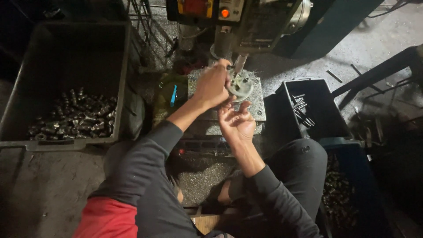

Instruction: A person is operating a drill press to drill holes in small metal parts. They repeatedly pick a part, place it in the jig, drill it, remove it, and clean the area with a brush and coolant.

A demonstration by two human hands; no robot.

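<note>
A: Where does the work sit right now?

B: The round metal fixture [240, 86] lies on the drill table [259, 110], right under the spindle [240, 63]. The left hand [212, 84] is closed over its near-left edge, fingers wrapped on the rim. The right hand [236, 121] is just below it, palm up, fingers spread apart, fingertips reaching the lower rim. I can't tell whether it pinches a small part; none shows.

A: So how would you do this well?

B: I judge this is seating or lining up a piece in the fixture under the tool. The left hand should hold the fixture flat on the table so it can't rock. The right should work from below and the side, never between the spindle tip and the fixture.

A: What could go wrong?

B: The spindle is close above the left knuckles. If it turns or comes down, fingers are in the path. Also the table is covered in chips [200, 176]; a chip under the fixture would tilt it.

A: And the supplies?

B: A grey crate [17, 83] with small metal pieces [75, 117] sits well to the left. A black bin [335, 110] with thin rods [302, 110] sits to the right, near the right knee [304, 154]. Both are within a short reach, so the fixture need not be released for long.
</note>
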